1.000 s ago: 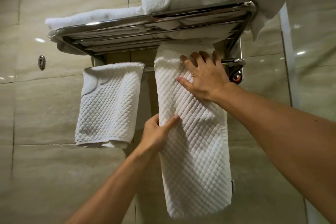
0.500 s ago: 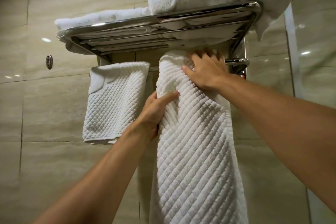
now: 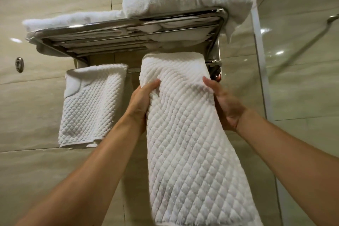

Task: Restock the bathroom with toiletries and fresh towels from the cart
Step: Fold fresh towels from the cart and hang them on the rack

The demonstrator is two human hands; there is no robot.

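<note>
Long waffle towel (image 3: 192, 134) draped over rail (image 3: 212, 63) under chrome rack (image 3: 128, 24), at 3 o'clock from short towel (image 3: 91, 104); left hand (image 3: 141, 104), right hand (image 3: 223, 104) both gripping its edges; uneven pull may slide towel off rail

Beige wall tiles (image 3: 45, 2) with pale grout lines covered the wall. A small round metal fitting (image 3: 19, 64) was fixed to the tile at the left. At the right stood a glass shower panel (image 3: 302, 79) with a white vertical frame strip (image 3: 257, 42).
</note>
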